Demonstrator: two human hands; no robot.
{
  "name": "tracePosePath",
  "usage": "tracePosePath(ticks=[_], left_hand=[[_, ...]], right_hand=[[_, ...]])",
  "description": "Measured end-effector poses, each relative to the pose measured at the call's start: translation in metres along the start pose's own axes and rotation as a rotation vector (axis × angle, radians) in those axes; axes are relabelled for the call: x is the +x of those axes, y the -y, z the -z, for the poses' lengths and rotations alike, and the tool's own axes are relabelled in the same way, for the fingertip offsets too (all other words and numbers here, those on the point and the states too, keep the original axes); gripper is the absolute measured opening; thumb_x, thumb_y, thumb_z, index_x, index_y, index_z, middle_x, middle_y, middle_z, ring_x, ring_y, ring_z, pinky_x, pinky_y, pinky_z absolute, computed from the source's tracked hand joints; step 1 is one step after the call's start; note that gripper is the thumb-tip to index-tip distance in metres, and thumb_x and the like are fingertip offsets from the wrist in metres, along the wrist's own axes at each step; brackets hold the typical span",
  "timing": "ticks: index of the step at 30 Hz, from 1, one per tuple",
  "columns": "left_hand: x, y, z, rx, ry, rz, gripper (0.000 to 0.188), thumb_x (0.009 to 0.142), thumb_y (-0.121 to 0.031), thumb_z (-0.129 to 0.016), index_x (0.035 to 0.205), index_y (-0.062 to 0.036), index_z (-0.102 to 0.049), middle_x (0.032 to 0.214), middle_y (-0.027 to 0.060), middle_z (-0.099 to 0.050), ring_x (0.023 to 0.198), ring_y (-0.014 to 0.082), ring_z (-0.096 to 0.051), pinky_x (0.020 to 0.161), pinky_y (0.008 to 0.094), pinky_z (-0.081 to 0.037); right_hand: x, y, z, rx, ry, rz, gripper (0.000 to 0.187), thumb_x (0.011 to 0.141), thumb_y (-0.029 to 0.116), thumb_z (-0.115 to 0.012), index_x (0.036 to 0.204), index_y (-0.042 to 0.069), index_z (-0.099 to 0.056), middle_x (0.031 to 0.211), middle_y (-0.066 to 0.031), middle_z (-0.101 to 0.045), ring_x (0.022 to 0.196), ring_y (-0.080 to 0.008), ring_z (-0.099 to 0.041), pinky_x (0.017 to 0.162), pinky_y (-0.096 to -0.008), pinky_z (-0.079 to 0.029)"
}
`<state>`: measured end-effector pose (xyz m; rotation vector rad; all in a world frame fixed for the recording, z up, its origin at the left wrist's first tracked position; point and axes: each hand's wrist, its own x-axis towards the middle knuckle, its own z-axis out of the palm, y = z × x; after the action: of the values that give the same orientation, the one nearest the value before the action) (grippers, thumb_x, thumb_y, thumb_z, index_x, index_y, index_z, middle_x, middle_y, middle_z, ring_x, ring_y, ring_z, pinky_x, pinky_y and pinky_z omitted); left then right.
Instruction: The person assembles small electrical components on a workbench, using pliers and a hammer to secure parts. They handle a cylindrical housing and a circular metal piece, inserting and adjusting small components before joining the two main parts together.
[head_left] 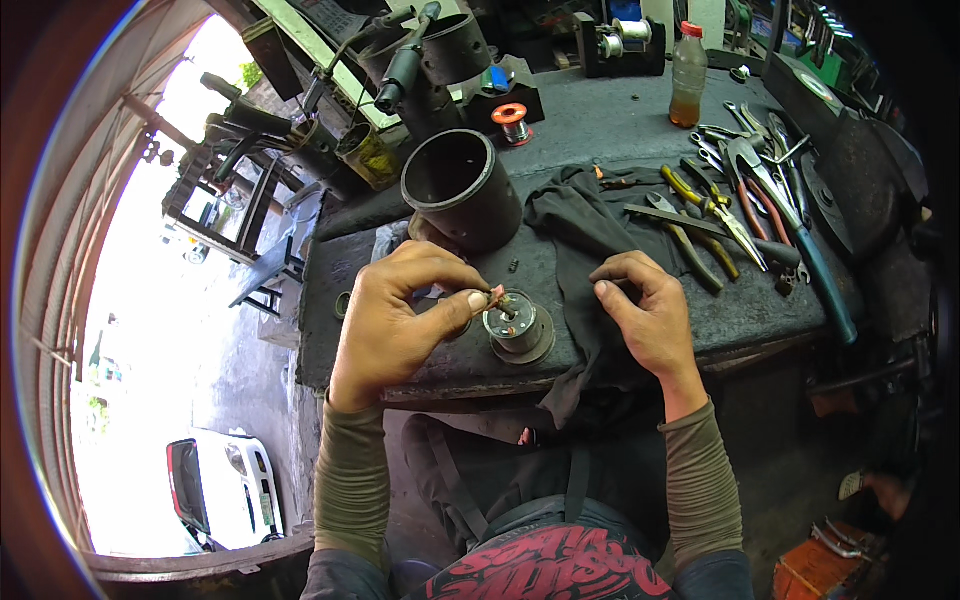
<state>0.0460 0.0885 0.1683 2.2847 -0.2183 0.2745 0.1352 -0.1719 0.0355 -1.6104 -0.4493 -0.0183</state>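
Observation:
My left hand (405,315) pinches a small copper-coloured piece (497,294) between thumb and forefinger. The piece is just above a round metal part (516,338) with a wide flange and a short post at its middle, standing near the bench's front edge. To the right, over a dark cloth (585,225), my right hand (652,318) is raised with curled fingers. Its thumb and forefinger come close together, and anything between them is too small to make out. A dark metal cylinder (505,210), open at the top, stands behind my left hand. Between it and the round part lies a small dark spring-like piece (514,265).
Pliers (735,235), spanners and a long blue-handled tool (828,295) crowd the right of the bench (350,290). Farther back are a solder wire spool (511,125), a bottle of brown liquid (688,80) and a yellowish can (368,155). An orange toolbox (815,568) sits at lower right.

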Motion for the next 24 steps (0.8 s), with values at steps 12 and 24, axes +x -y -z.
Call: tracePosePath(ticks=[12, 24], left_hand=[[-0.022, 0.014, 0.0, -0.479, -0.107, 0.025, 0.015, 0.094, -0.007, -0.084, 0.104, 0.0046, -0.082, 0.1, 0.0078, -0.076, 0.094, 0.0153, -0.071, 0.086, 0.0304, -0.056], [-0.085, -0.002, -0.031, -0.289, -0.357, 0.038, 0.018, 0.086, -0.004, -0.088, 0.103, -0.0003, -0.084, 0.101, 0.0104, -0.074, 0.097, 0.021, -0.07, 0.085, 0.0344, -0.057]], right_hand=[[0.001, 0.001, -0.002, -0.025, -0.006, 0.03, 0.012, 0.094, 0.002, -0.074, 0.104, -0.004, -0.077, 0.105, -0.008, -0.074, 0.094, -0.0178, -0.069, 0.086, -0.0308, -0.054], [-0.044, 0.089, -0.024, -0.21, 0.201, 0.437, 0.027, 0.087, 0.001, -0.081, 0.114, -0.001, -0.078, 0.108, -0.0167, -0.072, 0.094, -0.0315, -0.074, 0.082, -0.0389, -0.06]])
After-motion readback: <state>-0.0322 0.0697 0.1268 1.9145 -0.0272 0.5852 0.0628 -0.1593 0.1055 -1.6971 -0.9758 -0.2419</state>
